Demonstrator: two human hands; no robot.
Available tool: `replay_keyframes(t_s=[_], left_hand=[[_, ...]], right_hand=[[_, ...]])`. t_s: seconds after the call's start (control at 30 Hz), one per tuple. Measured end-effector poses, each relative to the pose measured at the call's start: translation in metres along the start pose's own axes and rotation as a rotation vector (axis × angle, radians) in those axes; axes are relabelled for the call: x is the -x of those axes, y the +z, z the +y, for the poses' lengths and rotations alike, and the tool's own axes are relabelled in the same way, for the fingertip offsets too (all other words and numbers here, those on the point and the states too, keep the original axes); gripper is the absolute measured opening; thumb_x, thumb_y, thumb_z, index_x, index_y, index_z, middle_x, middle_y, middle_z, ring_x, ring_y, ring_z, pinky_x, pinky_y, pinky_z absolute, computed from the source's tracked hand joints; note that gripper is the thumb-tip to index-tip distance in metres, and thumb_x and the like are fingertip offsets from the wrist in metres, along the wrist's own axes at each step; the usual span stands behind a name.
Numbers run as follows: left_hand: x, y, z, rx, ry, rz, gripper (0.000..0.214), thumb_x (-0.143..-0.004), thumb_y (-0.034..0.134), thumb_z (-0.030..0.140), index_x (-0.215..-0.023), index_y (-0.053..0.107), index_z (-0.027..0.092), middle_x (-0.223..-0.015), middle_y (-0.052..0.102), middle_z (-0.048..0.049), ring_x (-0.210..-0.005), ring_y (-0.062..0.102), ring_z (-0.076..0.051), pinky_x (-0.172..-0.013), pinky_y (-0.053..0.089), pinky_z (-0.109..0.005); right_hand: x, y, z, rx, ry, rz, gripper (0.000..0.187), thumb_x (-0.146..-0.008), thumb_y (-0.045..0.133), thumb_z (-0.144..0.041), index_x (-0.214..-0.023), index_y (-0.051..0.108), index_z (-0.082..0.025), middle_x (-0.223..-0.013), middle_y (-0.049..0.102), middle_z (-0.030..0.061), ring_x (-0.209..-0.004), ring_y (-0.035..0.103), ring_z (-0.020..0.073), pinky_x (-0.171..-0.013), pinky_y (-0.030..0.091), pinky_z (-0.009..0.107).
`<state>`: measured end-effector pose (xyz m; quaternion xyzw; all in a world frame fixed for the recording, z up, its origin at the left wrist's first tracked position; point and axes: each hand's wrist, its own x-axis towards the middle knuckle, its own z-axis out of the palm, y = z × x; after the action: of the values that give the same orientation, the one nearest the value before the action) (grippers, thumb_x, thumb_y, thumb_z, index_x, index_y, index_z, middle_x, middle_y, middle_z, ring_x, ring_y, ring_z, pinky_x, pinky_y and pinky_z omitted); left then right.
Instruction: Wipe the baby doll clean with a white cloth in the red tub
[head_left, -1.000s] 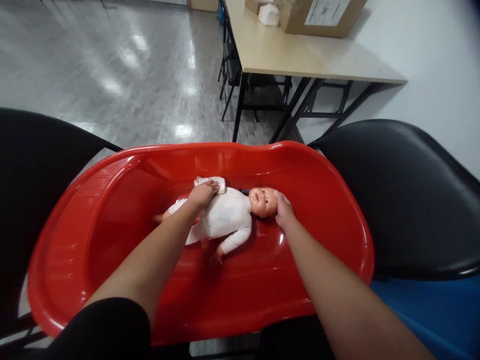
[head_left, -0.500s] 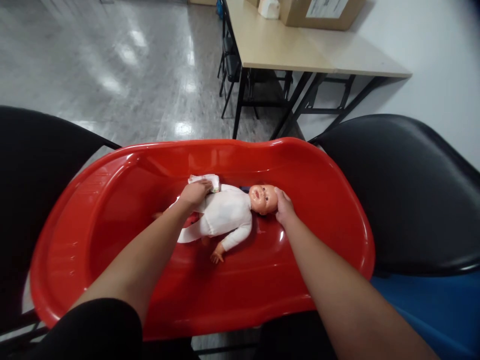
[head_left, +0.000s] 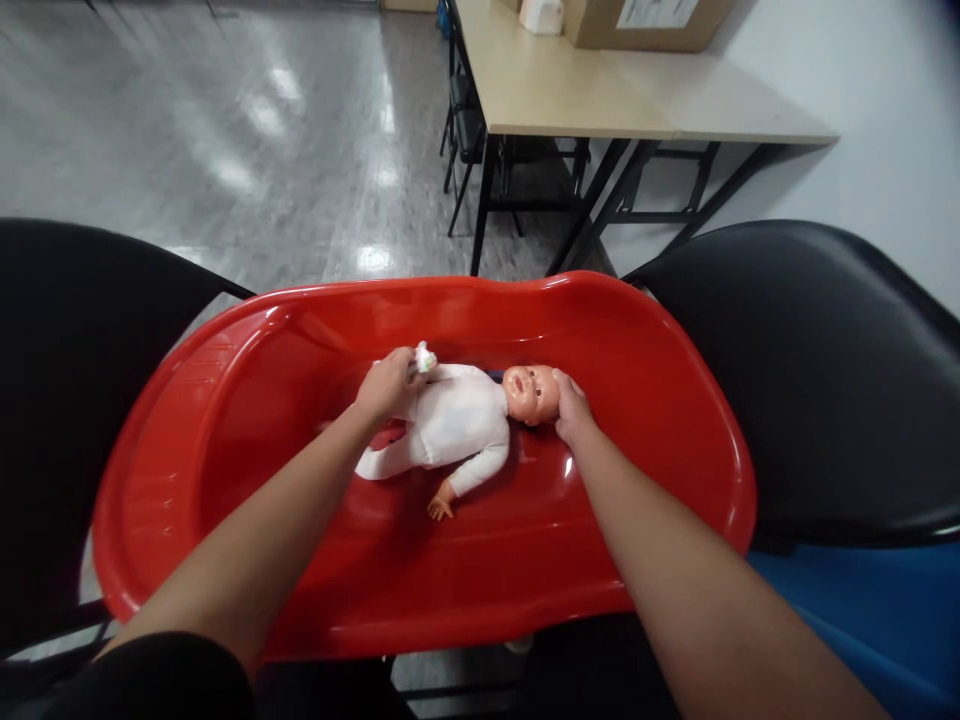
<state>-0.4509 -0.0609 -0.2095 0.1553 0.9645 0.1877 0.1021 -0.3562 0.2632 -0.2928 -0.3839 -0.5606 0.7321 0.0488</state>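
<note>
A baby doll (head_left: 461, 415) in a white cloth body lies on its back in a red baby bathtub (head_left: 480, 590), its head to the right. My right hand (head_left: 574, 406) cups the top of the doll's head. Over the doll's far side, my left hand (head_left: 386, 384) is closed around a small white cloth (head_left: 425, 357), part of which sticks out past the fingers. The doll's far arm and part of its legs are hidden by my left hand and forearm. Its near arm rests on the tub floor.
Black chairs stand on both sides of the tub, one at the left (head_left: 90, 400) and one at the right (head_left: 810, 390). A wooden-topped table (head_left: 562, 90) with a cardboard box (head_left: 645, 25) stands beyond. Something blue (head_left: 870, 610) is at the lower right.
The white cloth was spread out under my left hand and is now bunched in it. My left hand has shifted slightly away from me. My right hand stays on the doll's head.
</note>
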Motion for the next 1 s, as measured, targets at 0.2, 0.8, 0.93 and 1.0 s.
replay_keyframes(t_s=[0.2,0.8,0.93,1.0], left_hand=[[0.061,0.040,0.077,0.055,0.283,-0.208,0.043,-0.106,0.040,0.031,-0.148,0.049,0.027,-0.144,0.060,-0.0076,-0.130,0.059,-0.022,-0.107,0.046,-0.032],[0.097,0.132,0.069,-0.312,0.867,-0.205,0.041,-0.103,0.046,0.016,-0.142,0.060,0.014,-0.151,0.053,-0.0132,-0.145,0.045,-0.025,-0.117,0.040,-0.041],[0.094,0.124,0.059,-0.301,0.859,-0.283,0.040,-0.102,0.049,0.015,-0.139,0.062,0.017,-0.150,0.054,-0.0122,-0.144,0.046,-0.024,-0.115,0.042,-0.038],[0.093,0.122,0.057,-0.271,0.851,-0.302,0.041,-0.101,0.051,0.014,-0.139,0.062,0.019,-0.149,0.055,-0.0119,-0.144,0.047,-0.024,-0.114,0.043,-0.036]], right_hand=[[-0.008,0.002,0.002,-0.014,0.062,0.039,0.055,-0.076,0.072,-0.062,-0.114,0.067,-0.023,-0.104,0.074,0.0057,-0.092,0.073,0.0271,-0.065,0.064,0.036],[-0.008,0.008,0.003,-0.027,0.011,0.005,0.050,-0.078,0.072,-0.059,-0.114,0.067,-0.024,-0.101,0.075,0.0041,-0.087,0.073,0.0234,-0.066,0.063,0.033],[-0.004,0.008,0.001,0.012,0.030,-0.033,0.058,-0.077,0.072,-0.066,-0.119,0.064,-0.027,-0.107,0.073,0.0057,-0.088,0.073,0.0270,-0.062,0.063,0.038],[-0.002,0.008,0.000,0.018,0.049,-0.072,0.063,-0.075,0.074,-0.068,-0.124,0.061,-0.030,-0.111,0.072,0.0054,-0.087,0.073,0.0284,-0.059,0.063,0.041]])
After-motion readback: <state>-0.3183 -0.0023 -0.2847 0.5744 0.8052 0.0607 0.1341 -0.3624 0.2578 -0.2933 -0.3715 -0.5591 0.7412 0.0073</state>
